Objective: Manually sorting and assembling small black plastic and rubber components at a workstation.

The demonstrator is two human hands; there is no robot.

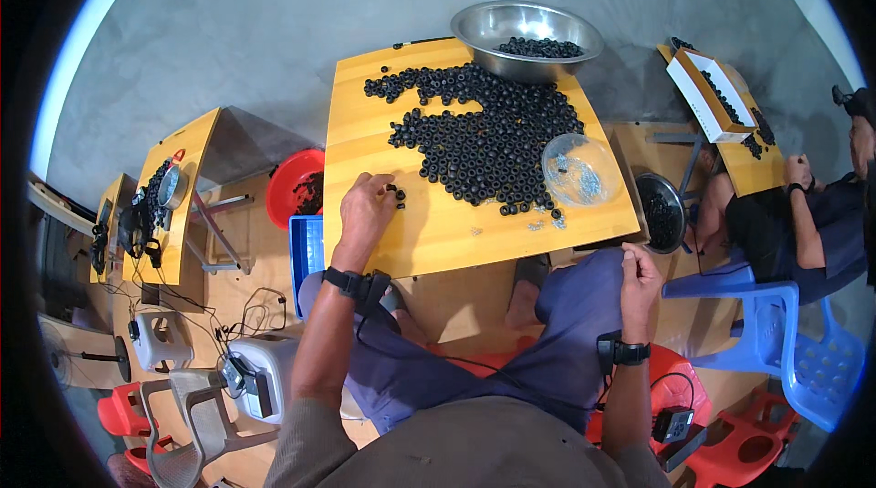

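Observation:
My left hand [368, 212] is over the left front part of the yellow wooden table [438, 246], its fingers bent and drawn together. A few small black rings [400, 196] sit right at its fingertips; whether one is between them is hidden. My right hand [641, 276] is off the table by my right thigh, fingers curled in; what they hold, if anything, does not show. A wide pile of black ring-shaped pieces [493, 128] covers the table's middle and far side. At its right stands a clear round tub [598, 155] with small clear pieces inside.
A steel basin [470, 27] of black pieces stands at the table's far edge. Floor containers include a red basin [281, 192], a blue bin [310, 260] and a dark bowl [675, 228]. Right, a person [808, 228] works at another table beside a blue chair [776, 306].

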